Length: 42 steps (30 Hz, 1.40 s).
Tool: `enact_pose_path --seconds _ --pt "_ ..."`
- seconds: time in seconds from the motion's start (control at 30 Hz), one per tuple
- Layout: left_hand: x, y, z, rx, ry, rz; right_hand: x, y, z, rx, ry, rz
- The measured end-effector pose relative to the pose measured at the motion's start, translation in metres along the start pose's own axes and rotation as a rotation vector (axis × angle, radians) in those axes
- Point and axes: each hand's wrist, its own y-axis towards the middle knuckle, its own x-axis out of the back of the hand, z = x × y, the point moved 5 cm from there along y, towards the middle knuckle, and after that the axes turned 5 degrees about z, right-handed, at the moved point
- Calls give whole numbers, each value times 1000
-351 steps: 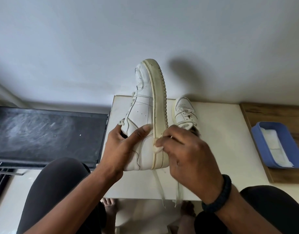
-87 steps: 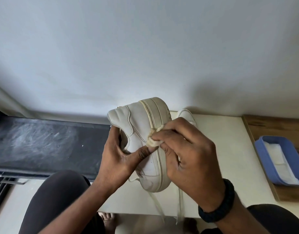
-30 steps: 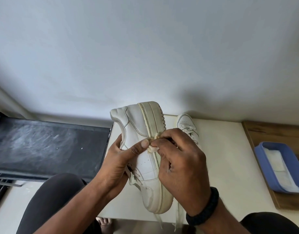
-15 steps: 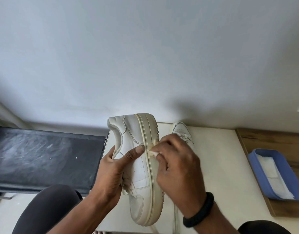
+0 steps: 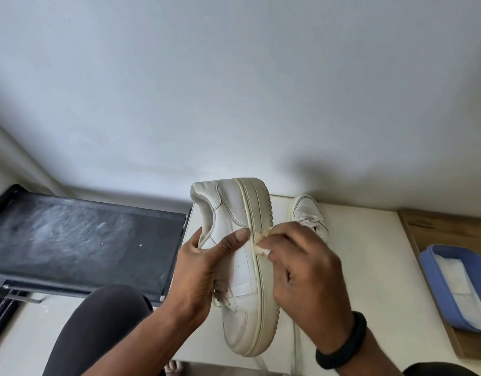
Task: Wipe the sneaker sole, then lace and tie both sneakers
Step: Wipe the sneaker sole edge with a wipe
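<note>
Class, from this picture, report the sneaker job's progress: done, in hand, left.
Done: nothing visibly finished. In hand: left hand grips the white leather sneaker; right hand pinches a small crumpled wipe against its cream rubber sole. Left: lacing and tying both; the second white sneaker sits on the white table.

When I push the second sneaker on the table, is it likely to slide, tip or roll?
Likely slides: the second sneaker seems to sit sole-down on the smooth table. Probably fairly stiff: the held sneaker, same style, holds its shape in the left hand. Tipping seems unlikely, given its low profile.
</note>
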Motion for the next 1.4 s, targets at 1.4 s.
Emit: enact_pose_path --seconds 1.4 --pt "7 2 -9 47 -86 -172 -8 3 3 104 86 333"
